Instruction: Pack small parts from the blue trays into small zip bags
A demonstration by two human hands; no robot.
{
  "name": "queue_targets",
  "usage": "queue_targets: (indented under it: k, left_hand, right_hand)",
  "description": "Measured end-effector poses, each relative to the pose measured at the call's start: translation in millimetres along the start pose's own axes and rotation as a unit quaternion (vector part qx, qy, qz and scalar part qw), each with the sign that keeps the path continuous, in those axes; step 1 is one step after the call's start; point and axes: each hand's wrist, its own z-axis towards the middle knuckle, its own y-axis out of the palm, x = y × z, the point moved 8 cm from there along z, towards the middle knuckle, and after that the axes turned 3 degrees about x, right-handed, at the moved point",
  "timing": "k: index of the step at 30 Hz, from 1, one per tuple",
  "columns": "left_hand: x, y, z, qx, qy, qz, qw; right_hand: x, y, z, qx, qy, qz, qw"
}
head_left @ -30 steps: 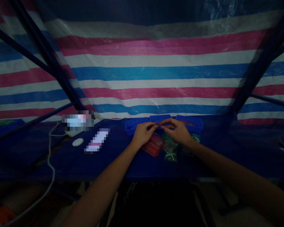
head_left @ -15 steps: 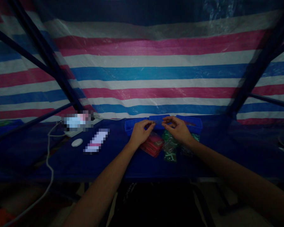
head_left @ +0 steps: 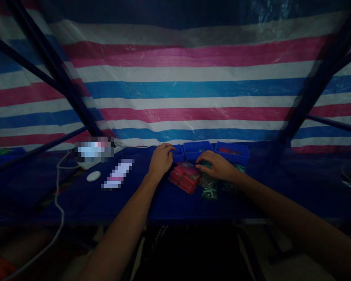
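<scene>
Three small blue bins stand in a row at the back of a dark blue table (head_left: 105,199). My left hand (head_left: 160,159) reaches over the left bin (head_left: 178,153), fingers curled down into it; what they hold is hidden. My right hand (head_left: 216,164) lies low by the middle bin (head_left: 197,149), fingers bent onto clear bags of green parts (head_left: 209,187). A stack of red packets (head_left: 185,176) lies between the two hands. The right bin (head_left: 232,151) has something red in it.
A white round object (head_left: 93,176) and a white cable (head_left: 57,195) lie at the left of the table, beside two blurred patches. A striped pink, blue and white tarp (head_left: 193,89) hangs behind. Dark frame bars (head_left: 55,74) slant at both sides.
My hands were pinched together above the middle bin. They have parted: the left moved left to the left bin, the right dropped down onto the bags.
</scene>
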Motion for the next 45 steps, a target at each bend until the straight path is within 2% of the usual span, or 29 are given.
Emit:
queue_targets:
  k: [3,6,10,18,21,24,29,32,37,41,45]
  left_hand:
    - [13,-5,1,0.009,0.014,-0.024,1.0]
    - [27,-7,2,0.005,0.028,-0.059,0.998]
    - [40,-6,1,-0.01,0.047,-0.097,0.994]
    - [49,-3,-1,-0.035,0.049,-0.139,0.988]
    - [60,-7,-2,-0.056,0.061,-0.19,0.978]
    - [72,-8,-5,-0.085,0.074,-0.229,0.967]
    - [71,5,-8,-0.104,0.075,-0.19,0.973]
    - [65,11,-6,-0.092,0.063,-0.179,0.978]
    - [58,10,-3,-0.059,0.01,-0.227,0.972]
    - [56,19,-6,-0.079,-0.03,-0.296,0.951]
    - [54,27,-9,-0.1,-0.042,-0.298,0.948]
  right_hand:
    - [-16,8,-2,-0.057,-0.048,0.029,0.997]
    - [-23,14,-5,-0.093,-0.064,0.052,0.992]
    - [-23,13,-6,-0.094,-0.066,0.091,0.989]
    - [-28,16,-5,-0.118,-0.062,0.101,0.986]
    - [-25,11,-2,-0.077,-0.036,0.106,0.991]
    - [-13,0,1,-0.006,0.013,0.127,0.992]
    - [17,-13,-1,0.093,0.121,0.172,0.973]
    - [28,-10,-2,0.111,0.153,0.228,0.955]
    - [40,-7,-2,0.17,0.173,0.297,0.923]
    - [45,-5,-2,0.174,0.194,0.323,0.91]
    - [49,-13,-3,0.205,0.204,0.322,0.901]
